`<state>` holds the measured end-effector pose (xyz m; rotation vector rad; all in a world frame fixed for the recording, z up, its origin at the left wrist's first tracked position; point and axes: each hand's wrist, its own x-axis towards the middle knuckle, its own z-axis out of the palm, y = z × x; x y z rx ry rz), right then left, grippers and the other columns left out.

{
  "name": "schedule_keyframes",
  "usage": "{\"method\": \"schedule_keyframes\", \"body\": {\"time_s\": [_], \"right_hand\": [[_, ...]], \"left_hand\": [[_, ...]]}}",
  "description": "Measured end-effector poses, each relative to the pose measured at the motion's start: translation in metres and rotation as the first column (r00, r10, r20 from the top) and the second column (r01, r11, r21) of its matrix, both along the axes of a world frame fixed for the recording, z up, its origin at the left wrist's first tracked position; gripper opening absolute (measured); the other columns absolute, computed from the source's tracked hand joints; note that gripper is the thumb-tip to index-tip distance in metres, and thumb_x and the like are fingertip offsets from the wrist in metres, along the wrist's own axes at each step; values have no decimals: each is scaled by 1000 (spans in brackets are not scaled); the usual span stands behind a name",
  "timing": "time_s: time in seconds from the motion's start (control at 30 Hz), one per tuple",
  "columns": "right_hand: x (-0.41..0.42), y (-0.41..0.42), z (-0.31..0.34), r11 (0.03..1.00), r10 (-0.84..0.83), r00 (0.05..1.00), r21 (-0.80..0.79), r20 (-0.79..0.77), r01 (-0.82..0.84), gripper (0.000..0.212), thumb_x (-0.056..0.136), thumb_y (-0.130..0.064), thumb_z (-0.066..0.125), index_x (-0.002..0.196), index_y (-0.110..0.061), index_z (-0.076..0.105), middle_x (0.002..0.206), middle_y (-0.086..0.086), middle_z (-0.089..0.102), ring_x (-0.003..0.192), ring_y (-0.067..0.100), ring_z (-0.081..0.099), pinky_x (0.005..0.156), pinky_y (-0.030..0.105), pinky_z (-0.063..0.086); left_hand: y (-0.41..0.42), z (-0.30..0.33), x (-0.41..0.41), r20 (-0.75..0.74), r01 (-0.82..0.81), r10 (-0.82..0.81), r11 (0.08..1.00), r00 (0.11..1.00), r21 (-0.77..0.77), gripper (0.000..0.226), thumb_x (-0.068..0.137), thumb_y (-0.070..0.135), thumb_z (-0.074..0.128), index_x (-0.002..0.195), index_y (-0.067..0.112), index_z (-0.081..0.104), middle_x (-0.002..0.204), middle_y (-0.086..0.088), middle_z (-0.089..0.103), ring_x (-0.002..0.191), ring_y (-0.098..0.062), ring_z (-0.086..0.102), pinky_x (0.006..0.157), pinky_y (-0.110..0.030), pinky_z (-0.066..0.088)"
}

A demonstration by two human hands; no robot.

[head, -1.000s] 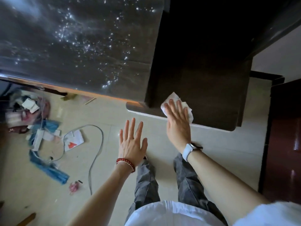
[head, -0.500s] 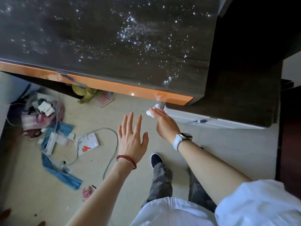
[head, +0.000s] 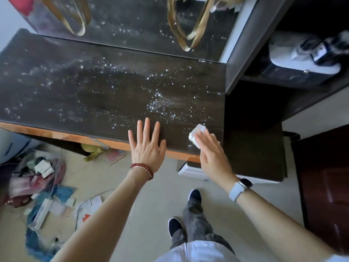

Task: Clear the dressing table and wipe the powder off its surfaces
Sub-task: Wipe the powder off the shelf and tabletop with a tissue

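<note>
Here, powder-flecked dark dressing table point(head: 79, 87), mirror point(head: 132, 21) behind, seemingly discarded clutter point(head: 39, 182) on floor point(head: 147, 210)

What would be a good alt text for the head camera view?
A person's right hand presses a white tissue onto a dark dressing table top speckled with white powder. The left hand is flat and open at the table's front edge.

Right hand point(head: 211, 148) presses a tissue point(head: 196, 135) (crumpled, white) onto the powdered dressing table point(head: 94, 95).
</note>
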<state>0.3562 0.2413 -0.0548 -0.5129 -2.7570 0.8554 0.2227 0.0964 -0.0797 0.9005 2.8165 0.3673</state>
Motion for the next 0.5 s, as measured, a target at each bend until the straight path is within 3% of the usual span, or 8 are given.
{"method": "schedule_keyframes", "body": {"time_s": [0.07, 0.17, 0.27, 0.4, 0.5], "right_hand": [[-7, 0, -15, 962, 178, 968, 177, 177, -210, 46, 87, -4, 42, 133, -9, 44, 144, 15, 40, 137, 37, 28, 114, 51, 20], [-16, 13, -29, 928, 195, 932, 249, 306, -276, 51, 91, -31, 28, 140, -19, 33, 151, 8, 28, 142, 31, 17, 116, 46, 7], [-43, 43, -30, 955, 77, 928, 240, 365, -173, 51, 95, -38, 25, 144, -26, 19, 156, 4, 13, 145, 26, 5, 117, 40, -1], [-113, 90, -30, 974, -112, 907, 226, 406, 19, 51, 97, -35, 25, 145, -26, 12, 158, 5, 3, 144, 27, -1, 117, 44, -4], [-120, 79, -26, 978, -76, 910, 207, 408, -11, 52, 96, -37, 28, 145, -24, 14, 157, 6, 6, 144, 29, 0, 116, 44, -5]], "left_hand": [[1, -8, -14, 1, -10, 10, 998, 1000, -60, 56, 92, 41, 32, 143, 23, 17, 155, -8, 11, 142, -27, 1, 113, -53, -2], [0, -12, -19, -15, -15, 14, 996, 1000, -92, 59, 88, 47, 23, 142, 23, 23, 153, -8, 20, 141, -28, 10, 113, -53, 2], [1, -9, -17, -6, -17, 16, 996, 1000, -87, 61, 86, 48, 21, 140, 22, 28, 151, -10, 26, 140, -31, 16, 112, -54, 5], [1, -3, -20, 37, -25, 29, 996, 999, -90, 60, 84, 50, 25, 136, 22, 36, 146, -11, 35, 137, -33, 25, 111, -54, 12], [2, 6, -29, 64, -25, 30, 997, 998, -74, 59, 82, 49, 28, 131, 20, 44, 142, -12, 40, 132, -35, 32, 108, -53, 19]]}}
